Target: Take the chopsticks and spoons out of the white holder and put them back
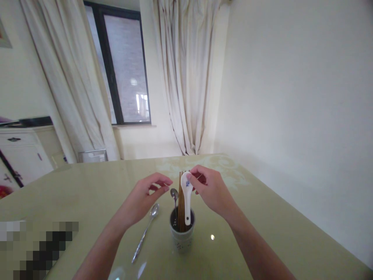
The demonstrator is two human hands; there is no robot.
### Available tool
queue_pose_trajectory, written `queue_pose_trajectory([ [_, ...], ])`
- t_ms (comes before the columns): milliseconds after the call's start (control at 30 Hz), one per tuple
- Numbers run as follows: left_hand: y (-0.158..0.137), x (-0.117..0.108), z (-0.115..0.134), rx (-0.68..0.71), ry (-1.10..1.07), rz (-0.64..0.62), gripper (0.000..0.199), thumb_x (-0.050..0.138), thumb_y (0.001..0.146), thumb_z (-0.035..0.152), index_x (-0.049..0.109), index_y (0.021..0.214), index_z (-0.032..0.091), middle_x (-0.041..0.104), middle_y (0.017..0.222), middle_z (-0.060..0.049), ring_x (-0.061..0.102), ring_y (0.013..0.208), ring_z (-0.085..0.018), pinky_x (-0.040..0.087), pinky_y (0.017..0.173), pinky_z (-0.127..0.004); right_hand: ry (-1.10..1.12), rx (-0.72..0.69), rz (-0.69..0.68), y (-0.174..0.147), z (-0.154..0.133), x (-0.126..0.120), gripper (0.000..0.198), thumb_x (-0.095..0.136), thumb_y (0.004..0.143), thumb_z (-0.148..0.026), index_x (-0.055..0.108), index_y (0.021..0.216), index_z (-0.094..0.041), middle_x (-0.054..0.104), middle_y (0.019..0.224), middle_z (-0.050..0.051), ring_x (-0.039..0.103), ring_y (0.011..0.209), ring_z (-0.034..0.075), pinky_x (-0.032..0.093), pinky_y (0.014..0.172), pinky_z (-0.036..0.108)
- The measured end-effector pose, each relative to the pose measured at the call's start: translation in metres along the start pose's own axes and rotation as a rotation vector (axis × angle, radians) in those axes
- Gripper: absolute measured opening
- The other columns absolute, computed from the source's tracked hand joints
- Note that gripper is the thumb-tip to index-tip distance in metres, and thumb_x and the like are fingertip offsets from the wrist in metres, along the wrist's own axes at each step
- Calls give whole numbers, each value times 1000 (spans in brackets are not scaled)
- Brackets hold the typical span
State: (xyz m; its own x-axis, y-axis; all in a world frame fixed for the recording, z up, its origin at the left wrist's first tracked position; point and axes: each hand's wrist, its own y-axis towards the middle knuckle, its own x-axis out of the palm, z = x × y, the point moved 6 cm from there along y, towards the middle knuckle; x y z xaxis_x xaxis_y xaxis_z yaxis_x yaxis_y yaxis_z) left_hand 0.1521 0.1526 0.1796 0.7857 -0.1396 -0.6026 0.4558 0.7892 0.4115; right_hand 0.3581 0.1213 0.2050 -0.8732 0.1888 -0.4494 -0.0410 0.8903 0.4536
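White cabinet (21,155) standing at far left, past green table (87,194). 1 metal spoon (142,241) lying on tabletop, bowl pointing away. Left hand (147,193) hovering, thumb and index tips sitting slightly apart, just beside 2nd metal spoon (174,193), which is standing bowl-up in utensil holder (183,243). Brown chopsticks (181,206) standing alongside. White porcelain spoon (187,200) hanging handle-down at holder's mouth; right hand (212,191) pinching bowl, thumb and fingers clamping on it.

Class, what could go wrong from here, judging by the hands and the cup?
The white spoon, pinched by its bowl in the right hand, might slip. The cup, holding tall chopsticks, could tip if bumped. The left hand, close by, might knock the metal spoon in the cup.
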Motion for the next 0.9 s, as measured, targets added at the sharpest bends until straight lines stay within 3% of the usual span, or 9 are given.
queue_pose_trajectory([
  [133,-4,20,-82,-283,520,-157,16,59,90,16,70,101,20,75,108,-9,69,102,-25,50,91,-38,-343,-39,-77,-8,-9,8,14,65,95,-26,73,84,-22,76,77,0,66,68,15,43,65,26],
  [267,-18,45,-130,-406,618,-359,18,63,86,20,69,102,21,74,112,-10,68,106,-26,48,90,-35,-508,8,-170,-14,-7,15,7,69,92,-25,73,87,-23,76,76,-1,66,67,15,36,61,26],
  [433,-21,58,-147,-449,604,-375,22,70,78,24,67,100,21,73,108,-9,69,100,-26,47,84,-33,-678,36,-258,-17,0,20,15,70,93,-34,75,84,-24,78,80,3,68,73,20,32,60,28],
  [733,-19,58,-158,-494,570,-293,20,70,72,23,58,89,22,72,104,-8,66,99,-26,42,79,-30,-818,37,-413,-24,5,30,12,77,85,-33,80,77,-24,80,79,5,72,74,24,30,57,29],
  [900,-21,49,-163,-543,457,-247,27,67,73,23,55,96,23,74,88,-2,69,84,-21,41,69,-27,-817,37,-365,-20,2,25,25,71,93,-37,80,75,-22,79,77,7,71,72,23,32,58,29],
])
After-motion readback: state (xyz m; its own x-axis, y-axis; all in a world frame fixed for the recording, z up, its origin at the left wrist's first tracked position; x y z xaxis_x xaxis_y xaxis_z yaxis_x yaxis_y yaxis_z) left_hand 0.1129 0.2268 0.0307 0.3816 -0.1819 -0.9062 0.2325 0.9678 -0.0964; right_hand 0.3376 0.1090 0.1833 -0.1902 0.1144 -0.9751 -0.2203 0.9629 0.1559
